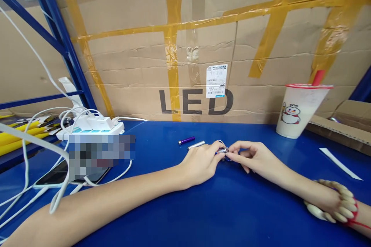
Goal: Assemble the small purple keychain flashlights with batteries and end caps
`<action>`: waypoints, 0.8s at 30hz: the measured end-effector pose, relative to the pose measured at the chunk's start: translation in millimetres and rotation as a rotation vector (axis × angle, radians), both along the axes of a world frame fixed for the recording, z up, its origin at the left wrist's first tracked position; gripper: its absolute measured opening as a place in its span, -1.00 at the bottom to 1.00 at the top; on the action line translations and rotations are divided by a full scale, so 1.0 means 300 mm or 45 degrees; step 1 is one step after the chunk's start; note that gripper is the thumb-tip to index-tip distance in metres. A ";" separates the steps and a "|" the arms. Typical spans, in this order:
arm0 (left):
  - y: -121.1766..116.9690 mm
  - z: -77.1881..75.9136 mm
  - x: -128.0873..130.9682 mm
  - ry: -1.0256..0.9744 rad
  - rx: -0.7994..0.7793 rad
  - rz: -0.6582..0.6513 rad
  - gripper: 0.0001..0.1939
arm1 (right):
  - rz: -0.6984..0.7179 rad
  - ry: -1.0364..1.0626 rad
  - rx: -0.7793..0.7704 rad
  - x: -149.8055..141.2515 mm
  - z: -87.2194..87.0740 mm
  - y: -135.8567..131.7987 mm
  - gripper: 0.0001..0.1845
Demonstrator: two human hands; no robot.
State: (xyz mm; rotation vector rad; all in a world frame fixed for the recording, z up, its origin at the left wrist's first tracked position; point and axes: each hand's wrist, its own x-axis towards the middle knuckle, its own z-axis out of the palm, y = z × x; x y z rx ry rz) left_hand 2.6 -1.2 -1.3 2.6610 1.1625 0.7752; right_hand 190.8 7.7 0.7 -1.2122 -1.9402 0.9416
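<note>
Plainly, the small piece (223, 150) gleams silvery — roughly cylindrical (partly hidden).

A smooth, flat blue tabletop (203, 216) carries, read from its middle: a slim purple cylinder with a silvery end (187, 140) and a slim silver cylinder (196, 145) near 12 o'clock; a tall, pale plastic cup with a red straw (295, 112) at 2; a narrow white strip (340, 163) at 3; a dark, flat, pale-edged device (53, 174), partly blurred, at 9, among white cables (26, 162).
</note>
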 end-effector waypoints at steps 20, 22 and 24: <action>0.010 0.007 0.004 -0.045 -0.082 -0.035 -0.77 | -0.035 0.150 0.405 0.018 -0.007 0.003 -0.73; 0.011 0.009 0.002 -0.059 -0.130 -0.088 -0.78 | -0.034 0.153 0.365 0.019 -0.003 0.002 -0.73; 0.013 0.009 -0.001 -0.051 -0.158 -0.131 -0.78 | -0.023 0.153 0.349 0.020 0.001 0.000 -0.74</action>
